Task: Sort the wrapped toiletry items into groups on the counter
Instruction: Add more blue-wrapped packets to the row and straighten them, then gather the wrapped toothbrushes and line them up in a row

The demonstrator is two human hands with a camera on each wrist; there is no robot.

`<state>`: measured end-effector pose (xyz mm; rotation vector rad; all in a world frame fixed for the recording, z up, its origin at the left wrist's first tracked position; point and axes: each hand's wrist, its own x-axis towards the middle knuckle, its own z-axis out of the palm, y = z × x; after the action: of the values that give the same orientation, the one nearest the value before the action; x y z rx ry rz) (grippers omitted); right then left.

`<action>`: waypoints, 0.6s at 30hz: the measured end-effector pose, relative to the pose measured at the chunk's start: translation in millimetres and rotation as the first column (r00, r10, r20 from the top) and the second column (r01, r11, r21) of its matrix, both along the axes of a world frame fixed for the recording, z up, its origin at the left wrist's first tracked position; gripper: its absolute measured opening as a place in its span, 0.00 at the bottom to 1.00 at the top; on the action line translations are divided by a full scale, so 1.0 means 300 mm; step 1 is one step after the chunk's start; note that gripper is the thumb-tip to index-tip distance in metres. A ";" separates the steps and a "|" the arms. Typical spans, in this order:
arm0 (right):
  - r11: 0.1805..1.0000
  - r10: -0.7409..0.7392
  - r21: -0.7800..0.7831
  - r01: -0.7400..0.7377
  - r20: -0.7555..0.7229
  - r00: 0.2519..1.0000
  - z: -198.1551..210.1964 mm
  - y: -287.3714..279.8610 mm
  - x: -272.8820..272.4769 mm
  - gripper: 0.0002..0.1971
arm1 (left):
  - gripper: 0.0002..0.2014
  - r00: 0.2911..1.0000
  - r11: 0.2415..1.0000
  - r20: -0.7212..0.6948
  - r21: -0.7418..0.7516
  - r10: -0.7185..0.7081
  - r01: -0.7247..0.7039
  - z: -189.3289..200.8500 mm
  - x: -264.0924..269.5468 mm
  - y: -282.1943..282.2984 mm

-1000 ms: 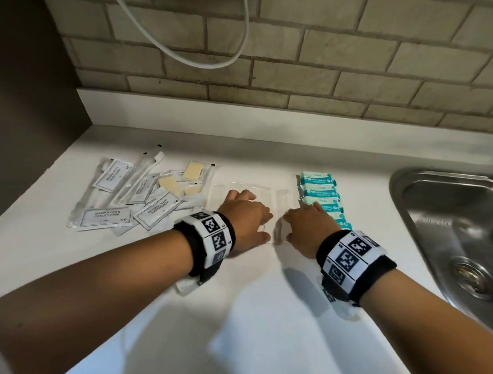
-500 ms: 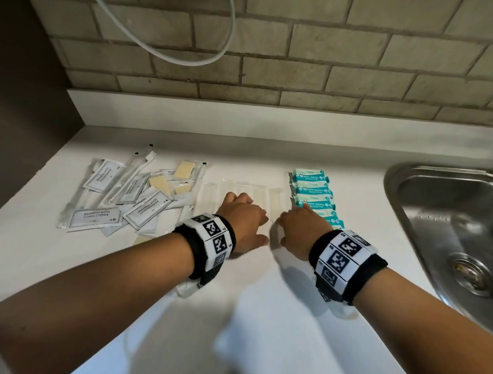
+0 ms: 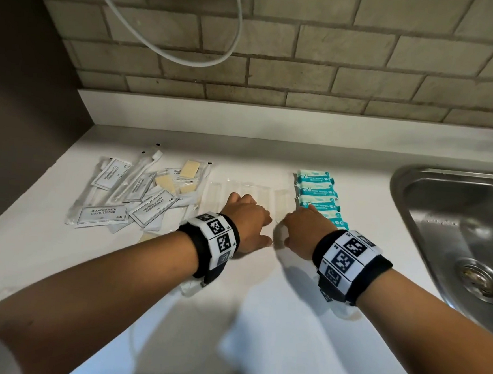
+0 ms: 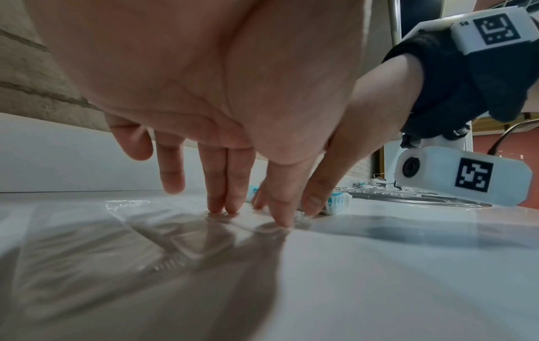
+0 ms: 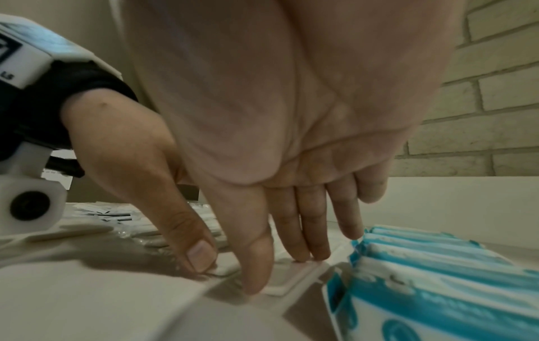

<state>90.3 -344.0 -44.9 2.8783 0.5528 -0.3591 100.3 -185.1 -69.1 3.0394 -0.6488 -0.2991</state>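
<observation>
A row of clear-wrapped white items (image 3: 256,192) lies flat on the white counter (image 3: 258,320). My left hand (image 3: 248,219) presses on its near left part, fingers (image 4: 221,203) straight and tips down on the wrap (image 4: 175,244). Beside it, my right hand (image 3: 301,229) touches the row's right end, with straight fingers (image 5: 309,249) on a flat white packet (image 5: 291,276). Teal wipes packs (image 3: 315,192) (image 5: 437,288) are lined up just right of that hand. A loose pile of shampoo sachets, a wrapped toothbrush and yellow pieces (image 3: 138,196) lies to the left.
A steel sink (image 3: 400,199) is set into the counter on the right. The brick wall (image 3: 308,59) with a white cable (image 3: 190,58) hanging on it closes the back. A dark panel (image 3: 25,95) bounds the left side.
Both hands stay pressed on the clear-wrapped row and have shifted only slightly. The piles have not moved.
</observation>
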 end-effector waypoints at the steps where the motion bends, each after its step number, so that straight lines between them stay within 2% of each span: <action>1: 1.000 -0.002 0.003 0.002 -0.001 1.000 0.002 0.001 0.000 0.13 | 0.27 1.000 1.000 0.000 -0.006 0.003 -0.003 0.000 -0.001 0.000; 7: 1.000 -0.021 0.020 0.022 -0.048 0.999 0.025 0.004 -0.005 0.13 | 0.30 1.000 0.999 -0.009 -0.032 0.017 -0.017 0.018 -0.010 0.002; 12: 0.999 -0.033 -0.009 0.033 -0.026 0.999 0.061 0.016 -0.016 0.16 | 0.25 0.999 0.999 -0.047 -0.033 -0.005 0.004 0.049 -0.018 0.000; 14: 0.999 -0.050 0.017 0.050 -0.030 0.998 0.086 0.022 -0.024 0.17 | 0.22 0.999 0.997 -0.052 -0.077 0.010 -0.014 0.063 -0.021 0.010; 18: 0.996 -0.012 0.085 0.016 -0.045 0.999 0.153 0.053 -0.056 0.17 | 0.27 0.998 0.978 -0.014 -0.197 0.065 -0.067 0.154 -0.041 0.068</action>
<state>73.4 -328.1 1.1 2.9645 0.5692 -0.4123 87.9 -164.6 -23.0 2.8610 -0.5399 -0.2291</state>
